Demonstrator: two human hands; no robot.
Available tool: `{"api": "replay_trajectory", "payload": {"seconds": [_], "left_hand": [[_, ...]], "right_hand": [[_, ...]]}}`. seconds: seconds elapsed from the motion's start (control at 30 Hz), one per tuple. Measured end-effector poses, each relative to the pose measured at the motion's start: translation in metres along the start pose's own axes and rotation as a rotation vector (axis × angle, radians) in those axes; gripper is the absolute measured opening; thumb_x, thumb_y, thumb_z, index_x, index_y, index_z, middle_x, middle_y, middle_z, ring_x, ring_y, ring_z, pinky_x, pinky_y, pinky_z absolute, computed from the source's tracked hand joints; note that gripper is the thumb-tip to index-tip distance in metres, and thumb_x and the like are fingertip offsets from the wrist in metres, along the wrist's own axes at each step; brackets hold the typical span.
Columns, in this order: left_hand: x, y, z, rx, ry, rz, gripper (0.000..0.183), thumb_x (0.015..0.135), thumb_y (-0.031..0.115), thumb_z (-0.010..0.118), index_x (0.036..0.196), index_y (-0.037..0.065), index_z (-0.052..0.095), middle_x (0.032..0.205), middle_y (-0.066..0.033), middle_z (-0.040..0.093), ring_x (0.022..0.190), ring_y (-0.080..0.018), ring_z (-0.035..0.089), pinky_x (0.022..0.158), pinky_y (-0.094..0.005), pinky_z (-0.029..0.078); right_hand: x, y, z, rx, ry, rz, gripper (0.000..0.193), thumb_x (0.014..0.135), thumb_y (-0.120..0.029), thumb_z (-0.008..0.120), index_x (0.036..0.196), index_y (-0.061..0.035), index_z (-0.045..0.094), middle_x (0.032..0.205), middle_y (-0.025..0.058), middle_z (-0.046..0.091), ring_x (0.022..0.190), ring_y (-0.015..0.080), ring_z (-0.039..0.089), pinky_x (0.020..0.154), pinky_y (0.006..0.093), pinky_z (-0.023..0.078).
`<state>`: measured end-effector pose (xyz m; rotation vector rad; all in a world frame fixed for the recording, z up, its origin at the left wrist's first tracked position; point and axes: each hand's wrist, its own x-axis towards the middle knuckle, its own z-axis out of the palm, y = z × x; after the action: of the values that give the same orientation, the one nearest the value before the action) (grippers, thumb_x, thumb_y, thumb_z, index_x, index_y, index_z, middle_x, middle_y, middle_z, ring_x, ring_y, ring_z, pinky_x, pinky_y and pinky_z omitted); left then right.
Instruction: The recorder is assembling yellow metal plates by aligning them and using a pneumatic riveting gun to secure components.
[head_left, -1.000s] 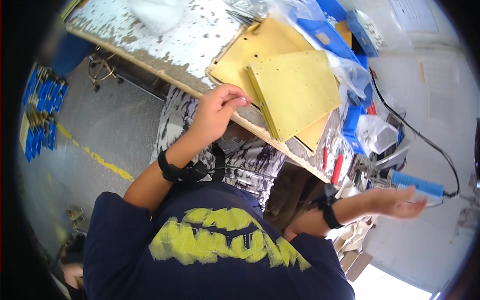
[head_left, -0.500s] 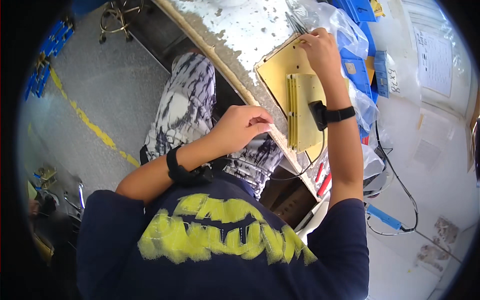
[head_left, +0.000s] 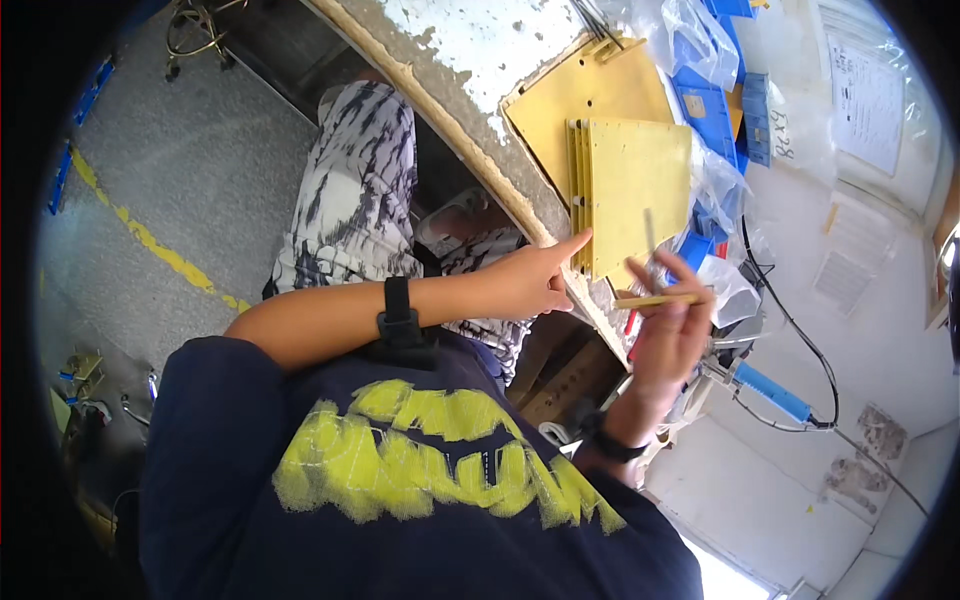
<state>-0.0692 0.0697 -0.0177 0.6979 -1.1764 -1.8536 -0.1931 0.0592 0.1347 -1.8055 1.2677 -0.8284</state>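
A stack of several yellow boards (head_left: 640,190) rests on a larger yellow board (head_left: 545,110) with dark holes, on the worn bench. At its near left corner, my left hand (head_left: 535,283) points with the index finger stretched out, its tip at the stack's edge; the other fingers curl. My right hand (head_left: 675,325), smeared by motion, is raised near the stack's near end. Its fingers pinch a thin yellow strip (head_left: 655,300). A slim grey shape (head_left: 651,235) rises by these fingers, too blurred to name.
Small yellow strips (head_left: 622,48) and dark rods lie at the far end of the larger board. Blue bins (head_left: 705,110) and clear plastic bags (head_left: 690,35) line the right side. A blue-handled tool (head_left: 772,392) with a black cable hangs at the right.
My right hand has come back from the far end of the larger board toward me, now with a thin yellow strip. My left hand has moved right, its index finger extended to the stack.
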Motion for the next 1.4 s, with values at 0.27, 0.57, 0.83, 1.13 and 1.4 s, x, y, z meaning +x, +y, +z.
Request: {"api": "replay_trajectory", "payload": {"seconds": [0.27,0.57,0.83,1.13,1.4], "left_hand": [[-0.001,-0.014,0.000,0.123,0.126,0.072,0.079,0.080,0.003,0.067,0.149,0.010,0.029,0.072,-0.0108,0.066,0.063,-0.0183,0.064,0.058,-0.0322,0.050],[-0.021,-0.017,-0.035,-0.077,0.402,0.156,0.013,0.082,0.002,0.069,0.094,-0.004,0.067,0.079,-0.0106,0.070,0.071,-0.0138,0.066,0.067,-0.0283,0.052],[-0.022,-0.016,-0.043,-0.126,0.431,0.200,0.013,0.084,0.006,0.068,0.094,-0.003,0.068,0.081,-0.0115,0.070,0.073,-0.0138,0.066,0.069,-0.0283,0.052],[-0.021,-0.013,-0.047,-0.117,0.457,0.210,0.014,0.083,0.007,0.068,0.093,-0.003,0.068,0.080,-0.0130,0.070,0.072,-0.0156,0.067,0.069,-0.0296,0.053],[-0.019,0.004,-0.047,-0.075,0.431,0.178,0.015,0.085,0.002,0.066,0.099,-0.005,0.066,0.086,-0.0103,0.070,0.079,-0.0110,0.065,0.071,-0.0257,0.052]], "right_hand": [[-0.051,0.054,0.043,-0.070,0.170,0.092,0.021,0.101,-0.015,0.047,0.110,0.0046,0.047,0.127,0.0184,0.053,0.103,0.0254,0.065,0.086,0.0316,0.052],[-0.035,0.076,0.070,-0.274,0.200,0.044,0.022,0.099,-0.008,0.049,0.115,0.0059,0.054,0.112,0.0166,0.061,0.096,0.0216,0.068,0.080,0.0304,0.053],[-0.034,0.073,0.087,-0.423,0.270,-0.051,0.019,0.098,-0.013,0.053,0.100,0.0055,0.054,0.115,0.0246,0.060,0.088,0.0233,0.070,0.072,0.0305,0.054],[-0.025,0.077,0.090,-0.563,0.267,-0.066,0.021,0.098,-0.015,0.054,0.097,0.0056,0.055,0.112,0.0250,0.060,0.089,0.0256,0.070,0.071,0.0306,0.054],[-0.009,0.078,0.077,-0.173,0.281,0.065,0.025,0.101,-0.019,0.049,0.104,0.0063,0.049,0.123,0.0232,0.055,0.106,0.0281,0.064,0.083,0.0340,0.055]]}}
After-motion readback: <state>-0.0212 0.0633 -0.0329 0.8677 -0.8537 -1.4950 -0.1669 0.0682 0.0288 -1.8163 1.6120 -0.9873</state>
